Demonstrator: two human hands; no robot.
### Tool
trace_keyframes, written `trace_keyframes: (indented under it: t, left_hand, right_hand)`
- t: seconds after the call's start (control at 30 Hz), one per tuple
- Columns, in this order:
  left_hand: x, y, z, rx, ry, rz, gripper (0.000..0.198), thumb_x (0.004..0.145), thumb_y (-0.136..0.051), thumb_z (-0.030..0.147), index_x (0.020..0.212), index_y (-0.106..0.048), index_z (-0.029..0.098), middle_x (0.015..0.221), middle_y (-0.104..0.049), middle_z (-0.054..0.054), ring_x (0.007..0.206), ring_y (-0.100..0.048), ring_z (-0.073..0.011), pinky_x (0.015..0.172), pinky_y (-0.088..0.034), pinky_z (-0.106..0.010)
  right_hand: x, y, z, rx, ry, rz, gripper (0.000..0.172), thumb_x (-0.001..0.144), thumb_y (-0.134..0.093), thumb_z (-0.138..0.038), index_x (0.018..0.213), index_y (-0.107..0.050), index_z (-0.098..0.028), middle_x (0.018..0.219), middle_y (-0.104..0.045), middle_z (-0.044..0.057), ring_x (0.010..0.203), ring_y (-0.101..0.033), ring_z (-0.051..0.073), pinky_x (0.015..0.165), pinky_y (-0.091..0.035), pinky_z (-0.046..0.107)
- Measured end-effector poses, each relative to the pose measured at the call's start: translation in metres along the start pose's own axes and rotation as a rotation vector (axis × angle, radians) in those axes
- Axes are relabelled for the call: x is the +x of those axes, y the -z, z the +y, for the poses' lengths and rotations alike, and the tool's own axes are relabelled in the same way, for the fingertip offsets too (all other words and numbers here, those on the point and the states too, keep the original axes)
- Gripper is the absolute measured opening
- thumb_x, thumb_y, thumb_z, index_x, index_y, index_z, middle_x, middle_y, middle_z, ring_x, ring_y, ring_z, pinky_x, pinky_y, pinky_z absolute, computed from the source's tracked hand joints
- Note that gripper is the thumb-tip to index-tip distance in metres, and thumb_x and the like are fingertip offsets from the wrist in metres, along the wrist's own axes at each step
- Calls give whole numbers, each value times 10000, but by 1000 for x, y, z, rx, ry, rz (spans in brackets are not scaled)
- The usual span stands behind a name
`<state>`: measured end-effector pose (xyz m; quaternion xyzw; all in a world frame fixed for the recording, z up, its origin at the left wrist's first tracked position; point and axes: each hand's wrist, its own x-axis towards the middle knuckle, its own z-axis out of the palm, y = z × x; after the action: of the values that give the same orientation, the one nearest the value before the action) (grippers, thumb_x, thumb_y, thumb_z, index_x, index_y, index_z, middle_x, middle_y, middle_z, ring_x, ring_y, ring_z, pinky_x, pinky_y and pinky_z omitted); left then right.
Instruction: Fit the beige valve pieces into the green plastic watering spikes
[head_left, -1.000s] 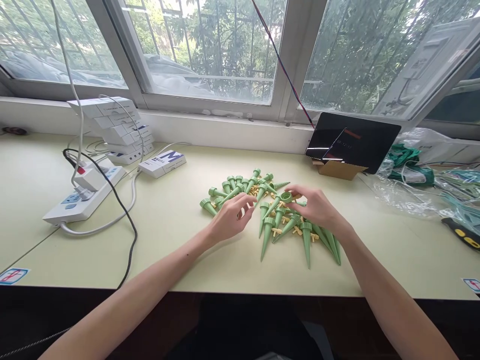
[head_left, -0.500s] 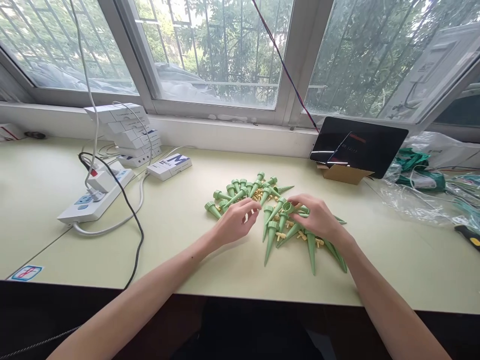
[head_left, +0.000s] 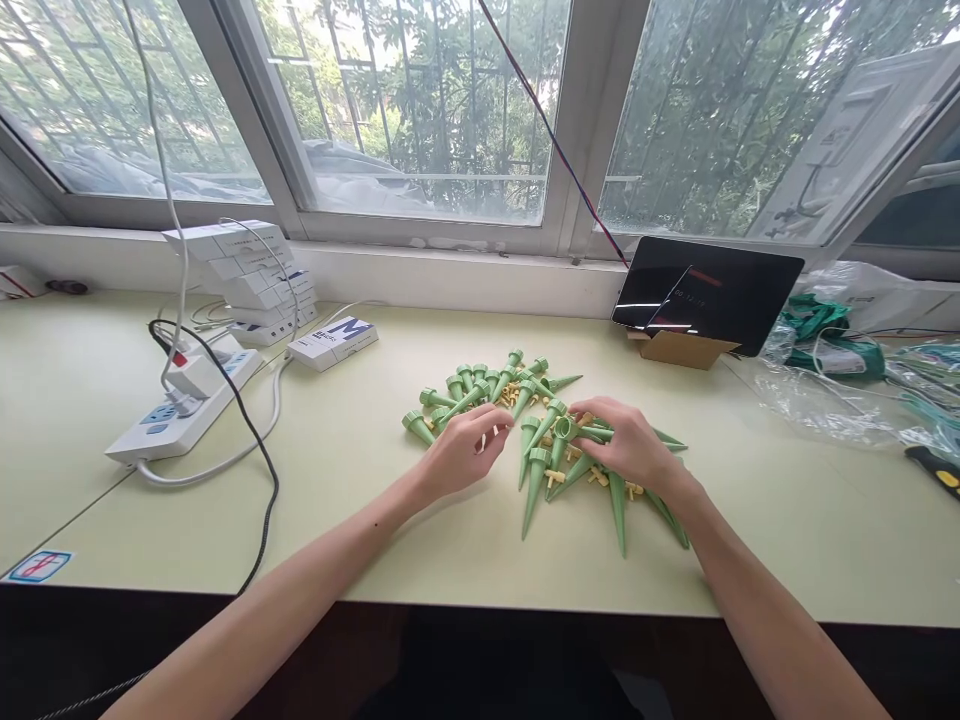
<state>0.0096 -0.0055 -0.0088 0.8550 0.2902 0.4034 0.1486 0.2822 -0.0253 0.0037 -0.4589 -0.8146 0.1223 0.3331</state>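
A pile of green plastic spikes with ridged caps (head_left: 537, 455) lies on the pale table. Small yellow T-shaped fittings (head_left: 555, 479) are scattered among them. My left hand (head_left: 471, 445) hovers at the pile's near left side, fingers loosely bent, thumb and fingertips apart with nothing seen between them. Over the right part of the pile is my right hand (head_left: 619, 440), its thumb and forefinger spread beside a spike with an open round top (head_left: 564, 428). Whether the fingertips touch that spike is unclear. My right hand hides several spikes beneath it.
To the left stand a white power strip (head_left: 176, 410) with cables, stacked white boxes (head_left: 255, 270) and one separate box (head_left: 334, 343). A dark tablet (head_left: 705, 290) leans on a cardboard stand (head_left: 686, 350) at the back right. Clear plastic bags (head_left: 806, 400) lie farther right.
The view has shifted slightly. The open-topped spike sits a little lower and farther left relative to my right fingertips. My left hand keeps nearly the same pose.
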Motion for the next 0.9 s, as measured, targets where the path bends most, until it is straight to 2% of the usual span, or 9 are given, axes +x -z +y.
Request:
trace_keyframes:
  t: [0.37, 0.47, 0.6, 0.73, 0.8, 0.9]
  left_hand:
    - [-1, 1, -1, 46, -2, 16, 146, 925, -494, 166, 936, -636, 199, 800, -653, -25, 526, -486, -92, 530, -446, -239]
    - [-1, 1, 0, 59, -7, 26, 140, 920, -500, 160, 931, -633, 202, 777, -633, -16, 519, -470, -90, 526, -439, -236]
    - [0, 2, -1, 69, -11, 38, 138, 917, -505, 143, 930, -628, 204, 763, -619, -5, 516, -454, -87, 537, -433, -232]
    - [-1, 2, -2, 74, -16, 46, 129, 916, -512, 141, 927, -625, 203, 759, -617, -3, 517, -448, -87, 542, -429, -232]
    - [0, 2, -2, 80, -19, 47, 124, 914, -517, 138, 929, -622, 203, 759, -614, -1, 514, -446, -84, 545, -429, -232]
    - [0, 2, -2, 94, -26, 53, 120, 911, -521, 133, 925, -617, 203, 746, -603, 4, 509, -442, -81, 538, -424, -229]
  right_hand:
    - [-1, 2, 0, -1, -26, 2, 285, 837, -672, -276, 1118, -648, -236, 1050, -676, 59, 971, -642, 242, 861, -517, 396]
    - [0, 2, -3, -19, -14, 61, 282, 843, -694, -333, 1107, -650, -242, 1061, -668, 68, 988, -629, 256, 858, -515, 402]
    - [1, 3, -12, -2, 5, 204, 217, 866, -681, -353, 1052, -656, -244, 1057, -663, 71, 1010, -622, 257, 892, -507, 402]
    - [1, 1, -24, 42, 25, 333, 121, 904, -624, -316, 994, -654, -241, 978, -663, 64, 930, -636, 234, 841, -523, 380]
    - [1, -3, -30, 66, 41, 354, 85, 913, -604, -293, 957, -656, -242, 928, -667, 58, 873, -638, 221, 803, -531, 371]
    - [0, -12, -38, 126, 97, 320, 84, 919, -576, -240, 910, -660, -233, 828, -665, 41, 779, -628, 191, 726, -529, 331]
